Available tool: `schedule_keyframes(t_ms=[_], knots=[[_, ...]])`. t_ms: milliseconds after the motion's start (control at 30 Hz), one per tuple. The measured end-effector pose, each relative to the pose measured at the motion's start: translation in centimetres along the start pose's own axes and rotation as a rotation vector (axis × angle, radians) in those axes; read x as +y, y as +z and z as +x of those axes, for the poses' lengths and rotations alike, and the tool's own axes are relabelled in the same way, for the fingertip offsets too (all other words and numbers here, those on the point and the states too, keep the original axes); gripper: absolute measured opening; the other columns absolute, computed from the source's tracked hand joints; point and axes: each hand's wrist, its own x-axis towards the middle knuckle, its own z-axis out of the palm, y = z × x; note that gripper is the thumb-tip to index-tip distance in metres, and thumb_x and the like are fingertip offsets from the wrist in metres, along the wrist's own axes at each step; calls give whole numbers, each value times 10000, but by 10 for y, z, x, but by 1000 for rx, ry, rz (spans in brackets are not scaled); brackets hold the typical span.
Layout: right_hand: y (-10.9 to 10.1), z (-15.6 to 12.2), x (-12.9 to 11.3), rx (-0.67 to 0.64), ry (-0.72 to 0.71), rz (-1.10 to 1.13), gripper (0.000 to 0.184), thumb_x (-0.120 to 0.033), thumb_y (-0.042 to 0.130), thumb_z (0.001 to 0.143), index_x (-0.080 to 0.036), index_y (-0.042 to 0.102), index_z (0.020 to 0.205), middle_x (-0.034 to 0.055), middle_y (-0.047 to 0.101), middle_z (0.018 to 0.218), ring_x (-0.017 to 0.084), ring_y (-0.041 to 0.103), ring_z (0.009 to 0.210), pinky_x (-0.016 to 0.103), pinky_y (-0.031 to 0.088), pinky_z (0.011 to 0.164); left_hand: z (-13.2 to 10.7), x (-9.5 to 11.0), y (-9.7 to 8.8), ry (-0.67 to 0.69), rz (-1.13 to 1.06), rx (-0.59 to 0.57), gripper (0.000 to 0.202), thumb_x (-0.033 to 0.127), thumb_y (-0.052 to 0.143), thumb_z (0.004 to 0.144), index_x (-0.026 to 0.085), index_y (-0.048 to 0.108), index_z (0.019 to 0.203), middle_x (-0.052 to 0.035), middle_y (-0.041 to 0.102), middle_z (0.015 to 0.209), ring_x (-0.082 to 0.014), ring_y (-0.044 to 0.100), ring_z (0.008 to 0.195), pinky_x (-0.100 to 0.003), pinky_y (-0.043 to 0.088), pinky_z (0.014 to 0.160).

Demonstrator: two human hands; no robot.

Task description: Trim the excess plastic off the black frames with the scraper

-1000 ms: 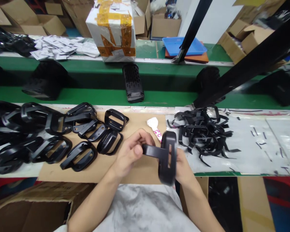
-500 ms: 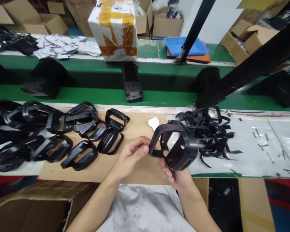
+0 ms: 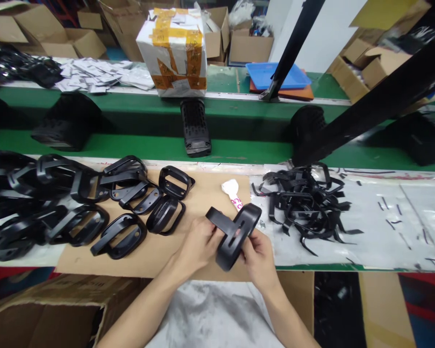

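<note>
A black plastic frame with a handle-like loop (image 3: 237,239) is tilted in the air over the cardboard sheet (image 3: 199,193), held between both hands. My left hand (image 3: 203,239) is closed on the loop side, its fingertips partly hidden behind the part. My right hand (image 3: 259,253) grips the rounded body from the right, thumb in front. Just beyond the frame lies a white-headed tool (image 3: 230,187) with pink marks on its white handle. More black frames of the same kind (image 3: 125,234) lie to the left. A tangled heap of thin black strips (image 3: 308,203) is to the right.
Black perforated housings (image 3: 195,128) stand on the green conveyor belt (image 3: 235,140). Behind it are a taped white box (image 3: 174,53) and a blue tray (image 3: 279,75). A dark slanted post (image 3: 369,96) crosses the right side. An open carton (image 3: 58,309) sits below the table at left.
The black frame has moved down and left and been turned, so its slotted side now shows. Both hands moved with it. The white tool's handle and more of the strip heap came into view.
</note>
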Motion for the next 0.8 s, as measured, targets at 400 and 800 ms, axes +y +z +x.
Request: schedule_keyframes(t_ms=[400,800], knots=[[-11,-5,-7,-122,-62,-216,386,-479,678,967,-232,560,696,-29,502,581,141,464,525,268,399,480,-10,-12,-3,68,93,45,280,244,614,969,221,521,706,19,521,640,-143,434,564,-287,310,613],[-23,5,-29,-44,-509,-515,75,-230,644,1008,-236,695,953,4,720,804,170,674,686,274,515,657,-15,-7,-19,-237,-587,-147,412,536,583,1006,162,617,835,-26,589,785,-154,543,716,-279,416,676]])
